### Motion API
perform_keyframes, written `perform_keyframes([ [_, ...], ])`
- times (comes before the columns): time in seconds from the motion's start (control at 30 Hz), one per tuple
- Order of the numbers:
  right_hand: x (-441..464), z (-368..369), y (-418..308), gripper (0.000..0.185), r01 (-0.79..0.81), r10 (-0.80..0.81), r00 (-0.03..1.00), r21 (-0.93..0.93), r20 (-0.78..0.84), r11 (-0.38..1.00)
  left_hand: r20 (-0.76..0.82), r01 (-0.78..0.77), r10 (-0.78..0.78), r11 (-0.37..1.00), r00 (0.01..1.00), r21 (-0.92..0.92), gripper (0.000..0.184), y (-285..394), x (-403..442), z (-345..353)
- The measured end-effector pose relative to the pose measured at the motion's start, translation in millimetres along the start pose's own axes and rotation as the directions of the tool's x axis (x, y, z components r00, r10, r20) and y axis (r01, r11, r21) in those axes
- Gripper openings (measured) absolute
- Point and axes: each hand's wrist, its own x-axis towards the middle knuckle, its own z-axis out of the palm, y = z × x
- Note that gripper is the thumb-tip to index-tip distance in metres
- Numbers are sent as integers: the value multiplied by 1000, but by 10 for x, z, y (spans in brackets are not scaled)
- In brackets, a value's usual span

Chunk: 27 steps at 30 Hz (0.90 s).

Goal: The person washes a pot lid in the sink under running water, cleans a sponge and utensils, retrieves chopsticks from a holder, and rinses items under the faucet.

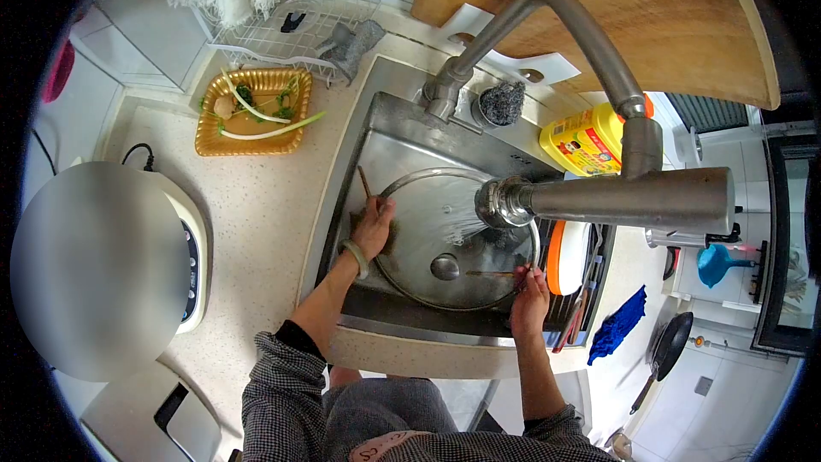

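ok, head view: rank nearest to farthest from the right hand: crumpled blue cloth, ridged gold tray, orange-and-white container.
From the right hand:
1. Orange-and-white container: just to its right.
2. Crumpled blue cloth: farther right, lower in view.
3. Ridged gold tray: far left, higher in view.

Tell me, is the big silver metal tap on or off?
On. Clear water streams spray from the round nozzle of the big silver metal tap.
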Motion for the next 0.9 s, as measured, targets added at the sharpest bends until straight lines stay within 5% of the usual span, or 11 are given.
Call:
perform_keyframes([
  [0.2,-66,81,-35,10,32,-30,999,-125,14,992,-32,33,-33,999,999,-3,69,106,-15,-7],
  [0.27,-97,100,-21,10,159,-148,986,-174,77,972,-76,83,-87,995,993,-48,70,84,31,-32],
  [0.37,-242,216,-123,13,243,-214,967,-240,140,940,56,150,-140,880,989,-451,82,226,-31,-138],
  [0.4,-271,214,-155,13,244,-215,967,-239,138,940,58,150,-139,881,989,-450,82,357,-111,-175],
  [0.47,-330,179,-197,16,239,-174,955,-281,239,929,44,281,-327,730,944,-623,72,495,-205,-205],
  [0.5,-342,166,-204,16,242,-178,955,-281,237,929,56,172,-178,746,982,-643,55,398,-212,-202],
  [0.6,-376,112,-222,18,243,-177,945,-230,274,942,253,299,-160,540,954,-787,42,255,-155,-298],
  [0.67,-373,40,-244,20,327,-214,915,-319,342,890,242,283,-147,567,959,-774,35,319,-196,-305],
  [0.73,-359,-6,-265,17,360,-241,894,-284,378,889,507,501,-66,303,859,-810,22,531,-247,-348],
  [0.83,-237,-190,-231,17,560,-300,773,-379,559,737,490,499,-129,383,862,-777,40,276,-119,-293],
  [0.9,-300,-236,-215,21,538,-258,803,-470,537,700,434,435,-113,454,894,-777,52,345,-172,-293],
])
